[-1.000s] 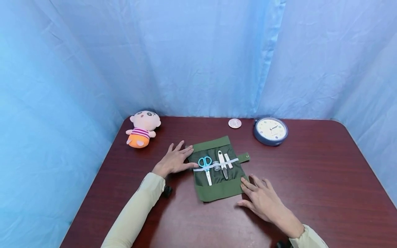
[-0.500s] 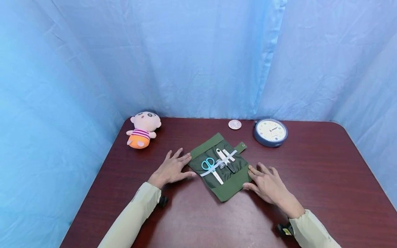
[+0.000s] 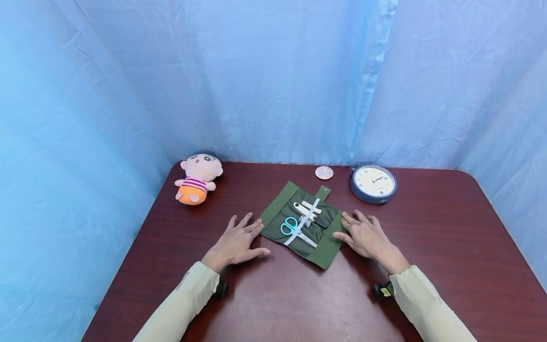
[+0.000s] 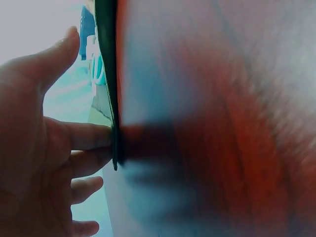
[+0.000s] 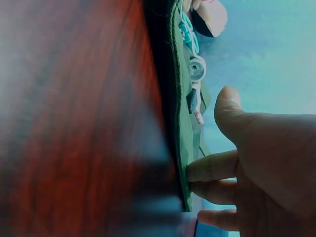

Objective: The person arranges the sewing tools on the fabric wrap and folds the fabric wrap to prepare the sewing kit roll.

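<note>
A dark green fabric tool pouch [image 3: 326, 247] lies unrolled and turned at an angle on the table. Its white elastic band [image 3: 302, 222] crosses blue-handled scissors [image 3: 289, 226], a small grey spool [image 3: 305, 221], a white tool with a dark tip [image 3: 304, 209] and a short white piece [image 3: 315, 209]. A snap tab [image 3: 323, 192] points to the back. My left hand [image 3: 237, 242] has its fingers spread, index and middle fingertips pressing the pouch's left corner, thumb apart from it. My right hand [image 3: 365, 236] rests its fingertips on the right flap, fingers extended, as the right wrist view also shows.
A plush doll [image 3: 196, 180] lies at the back left of the brown table [image 3: 273, 304]. Toward the back right are a round silvery disc [image 3: 324, 172] and a blue-rimmed clock [image 3: 373, 184]. Light blue curtains [image 3: 273, 85] hang around the table's far and side edges.
The pouch has rotated counterclockwise under both hands, its tab swinging from the right toward the back. My right hand has moved away from me, my left slightly toward me.
</note>
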Motion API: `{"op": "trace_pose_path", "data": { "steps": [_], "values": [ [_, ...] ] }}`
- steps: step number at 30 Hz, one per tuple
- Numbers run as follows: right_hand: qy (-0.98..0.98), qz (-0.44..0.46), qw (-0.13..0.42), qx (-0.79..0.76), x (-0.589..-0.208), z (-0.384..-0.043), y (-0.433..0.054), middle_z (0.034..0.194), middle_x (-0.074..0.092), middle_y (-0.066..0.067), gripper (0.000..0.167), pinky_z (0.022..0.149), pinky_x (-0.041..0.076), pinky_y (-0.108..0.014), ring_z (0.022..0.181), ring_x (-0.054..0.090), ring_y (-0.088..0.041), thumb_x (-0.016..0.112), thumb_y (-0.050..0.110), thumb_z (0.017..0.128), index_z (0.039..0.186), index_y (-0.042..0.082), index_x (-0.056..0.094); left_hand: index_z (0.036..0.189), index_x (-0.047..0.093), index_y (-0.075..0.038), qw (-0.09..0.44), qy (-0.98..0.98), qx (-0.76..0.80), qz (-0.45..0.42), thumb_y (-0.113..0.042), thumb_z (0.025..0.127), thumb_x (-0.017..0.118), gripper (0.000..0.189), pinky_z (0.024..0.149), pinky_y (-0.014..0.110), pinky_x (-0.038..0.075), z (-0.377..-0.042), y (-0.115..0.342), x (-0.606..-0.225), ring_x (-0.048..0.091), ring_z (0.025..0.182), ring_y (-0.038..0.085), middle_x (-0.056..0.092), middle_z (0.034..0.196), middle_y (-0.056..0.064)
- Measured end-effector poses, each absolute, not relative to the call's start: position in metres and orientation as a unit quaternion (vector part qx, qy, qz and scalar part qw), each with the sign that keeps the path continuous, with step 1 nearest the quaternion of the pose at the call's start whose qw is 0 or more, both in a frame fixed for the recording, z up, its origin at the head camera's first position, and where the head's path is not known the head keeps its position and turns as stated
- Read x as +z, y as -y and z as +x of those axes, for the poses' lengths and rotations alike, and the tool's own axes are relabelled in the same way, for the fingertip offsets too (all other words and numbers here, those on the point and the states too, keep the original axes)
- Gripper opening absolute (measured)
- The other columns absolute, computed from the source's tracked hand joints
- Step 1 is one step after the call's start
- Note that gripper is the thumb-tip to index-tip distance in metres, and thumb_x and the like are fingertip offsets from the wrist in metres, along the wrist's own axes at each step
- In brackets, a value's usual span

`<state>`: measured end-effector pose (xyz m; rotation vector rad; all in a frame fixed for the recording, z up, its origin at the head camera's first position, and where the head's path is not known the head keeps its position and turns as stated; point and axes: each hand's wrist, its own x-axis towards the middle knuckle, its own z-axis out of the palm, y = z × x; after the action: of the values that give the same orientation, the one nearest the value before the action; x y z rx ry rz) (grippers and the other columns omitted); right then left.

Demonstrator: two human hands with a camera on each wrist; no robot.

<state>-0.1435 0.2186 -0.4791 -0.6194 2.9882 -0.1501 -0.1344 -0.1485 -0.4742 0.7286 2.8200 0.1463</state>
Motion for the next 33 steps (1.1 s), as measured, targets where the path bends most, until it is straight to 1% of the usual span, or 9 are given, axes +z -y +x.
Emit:
{"op": "trace_pose_path", "data": {
  "steps": [8, 17, 23, 33],
  "values": [
    [-0.978, -0.189, 0.069, -0.053, -0.480, -0.163, -0.215, 0.152, 0.049, -0.021, 0.063, 0.104, 0.038, -0.067, 0.142, 0.041, -0.047, 0.049, 0.050, 0.102, 0.143, 0.002, 0.055, 0.150, 0.048, -0.013, 0.113, -0.960, 0.049, 0.250, -0.073, 0.089, 0.051, 0.085, 0.122, 0.065, 0.021, -0.118, 0.146, -0.474, 0.029, 0.154, 0.031, 0.047, 0.157, 0.003],
    [-0.977, -0.194, 0.066, -0.052, -0.481, -0.182, -0.212, 0.153, 0.048, -0.022, 0.063, 0.101, 0.040, -0.066, 0.140, 0.043, -0.046, 0.048, 0.050, 0.102, 0.143, 0.002, 0.055, 0.148, 0.051, -0.012, 0.096, -0.958, 0.063, 0.264, -0.073, 0.089, 0.052, 0.085, 0.121, 0.065, 0.023, -0.103, 0.143, -0.475, 0.033, 0.153, 0.031, 0.049, 0.155, 0.004],
    [-0.976, -0.193, 0.084, -0.056, -0.482, -0.193, -0.210, 0.155, 0.043, -0.022, 0.065, 0.103, 0.038, -0.067, 0.142, 0.041, -0.046, 0.046, 0.050, 0.103, 0.146, 0.001, 0.051, 0.148, 0.052, -0.013, 0.102, -0.958, 0.068, 0.261, -0.074, 0.089, 0.052, 0.085, 0.121, 0.065, 0.023, -0.097, 0.139, -0.478, 0.032, 0.153, 0.031, 0.049, 0.155, 0.004],
    [-0.975, -0.189, 0.102, -0.056, -0.487, -0.208, -0.208, 0.158, 0.039, -0.021, 0.065, 0.102, 0.038, -0.067, 0.144, 0.038, -0.047, 0.042, 0.050, 0.105, 0.149, 0.002, 0.046, 0.148, 0.051, -0.013, 0.100, -0.955, 0.047, 0.275, -0.073, 0.090, 0.050, 0.084, 0.120, 0.064, 0.027, -0.087, 0.130, -0.477, 0.034, 0.152, 0.030, 0.049, 0.155, 0.003]
  ]
}}
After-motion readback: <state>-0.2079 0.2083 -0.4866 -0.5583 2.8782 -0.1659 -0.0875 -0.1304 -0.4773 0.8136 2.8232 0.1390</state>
